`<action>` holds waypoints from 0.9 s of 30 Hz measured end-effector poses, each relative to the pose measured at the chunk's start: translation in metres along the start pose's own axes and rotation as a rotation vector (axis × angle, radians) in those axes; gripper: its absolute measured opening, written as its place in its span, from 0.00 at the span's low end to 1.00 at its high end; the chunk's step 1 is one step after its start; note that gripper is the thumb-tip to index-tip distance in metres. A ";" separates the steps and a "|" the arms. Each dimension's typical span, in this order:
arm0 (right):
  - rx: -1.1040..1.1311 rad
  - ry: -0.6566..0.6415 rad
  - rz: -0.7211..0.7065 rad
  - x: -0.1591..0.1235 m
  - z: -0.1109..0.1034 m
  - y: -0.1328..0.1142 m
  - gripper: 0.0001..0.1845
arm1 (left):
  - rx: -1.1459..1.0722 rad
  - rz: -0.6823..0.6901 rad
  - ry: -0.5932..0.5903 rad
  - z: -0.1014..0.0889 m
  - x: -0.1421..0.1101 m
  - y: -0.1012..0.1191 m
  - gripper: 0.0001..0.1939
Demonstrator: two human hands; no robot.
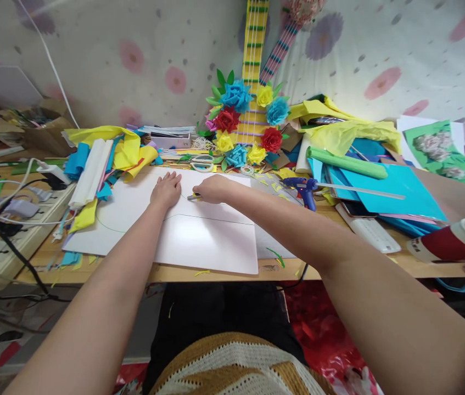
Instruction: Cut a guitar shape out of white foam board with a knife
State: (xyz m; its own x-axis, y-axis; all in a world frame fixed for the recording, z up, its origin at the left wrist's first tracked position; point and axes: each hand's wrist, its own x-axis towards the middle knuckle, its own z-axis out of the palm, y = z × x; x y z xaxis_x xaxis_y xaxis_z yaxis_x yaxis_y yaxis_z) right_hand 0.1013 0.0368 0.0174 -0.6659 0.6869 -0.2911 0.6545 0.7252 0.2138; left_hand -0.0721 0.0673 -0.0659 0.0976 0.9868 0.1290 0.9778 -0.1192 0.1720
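A large white board (pixel 211 247) with a drawn curved outline lies on the table before me. My left hand (pixel 167 190) presses flat on its upper part, fingers stretched out. To the right of it, my right hand (pixel 212 189) is closed around a small utility knife (pixel 193 197), whose tip points left at the board's surface near the drawn line. Whether the blade cuts into the board is too small to tell. A pair of scissors (pixel 202 163) with pale handles rests just beyond the board's far edge.
Behind stands a yellow paper guitar (pixel 252 66) with paper flowers. At right are a blue glue gun (pixel 304 189), blue paper sheets (pixel 397 192) and a red-and-white cup (pixel 454 241). Crepe paper rolls (pixel 92 173) and a power strip (pixel 38 236) with tangled cables lie left.
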 end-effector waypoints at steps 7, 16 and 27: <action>0.001 0.012 -0.009 -0.003 0.004 0.003 0.19 | 0.003 -0.001 -0.019 -0.002 0.000 0.001 0.26; 0.020 0.079 -0.040 -0.007 0.016 0.009 0.19 | 0.002 0.000 -0.011 0.001 0.001 -0.001 0.25; 0.048 0.083 -0.026 -0.012 0.021 0.013 0.19 | -0.003 0.004 -0.009 0.001 0.002 -0.002 0.26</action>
State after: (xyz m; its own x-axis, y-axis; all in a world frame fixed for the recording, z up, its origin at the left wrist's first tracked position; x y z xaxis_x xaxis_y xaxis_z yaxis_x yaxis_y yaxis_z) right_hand 0.1250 0.0371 0.0041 -0.7091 0.6706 -0.2178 0.6514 0.7413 0.1618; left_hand -0.0738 0.0697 -0.0673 0.1035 0.9872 0.1212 0.9768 -0.1239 0.1748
